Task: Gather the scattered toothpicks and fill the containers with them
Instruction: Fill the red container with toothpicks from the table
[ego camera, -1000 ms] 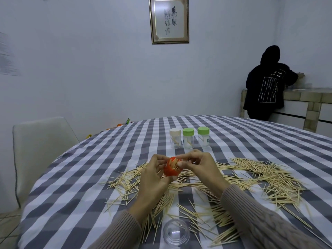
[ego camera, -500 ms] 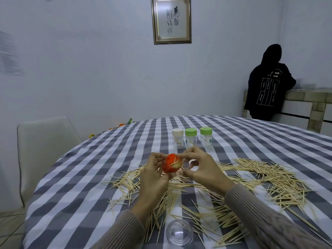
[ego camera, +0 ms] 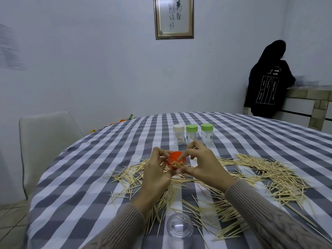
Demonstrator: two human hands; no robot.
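Note:
An orange container (ego camera: 173,156) with toothpick ends showing in its mouth is held above the table between both hands. My left hand (ego camera: 156,170) grips its left side. My right hand (ego camera: 203,163) holds its right side, thumb under the rim and forefinger reaching into the mouth onto the toothpicks. Scattered toothpicks (ego camera: 269,175) cover the checked tablecloth (ego camera: 86,177) around and below my hands. Three small jars stand further back: one with a white lid (ego camera: 178,134) and two with green lids (ego camera: 191,134) (ego camera: 207,133). A clear plastic cap (ego camera: 179,229) lies near the table's front edge.
A pale chair (ego camera: 46,141) stands at the table's left. A person in a black hooded top (ego camera: 265,83) stands at a counter at the back right, facing away. A framed picture (ego camera: 174,17) hangs on the wall. Small coloured items (ego camera: 131,116) lie at the table's far edge.
The orange container has tilted so its mouth faces me and shows the toothpick ends. My right forefinger has moved onto them. The view has shifted slightly.

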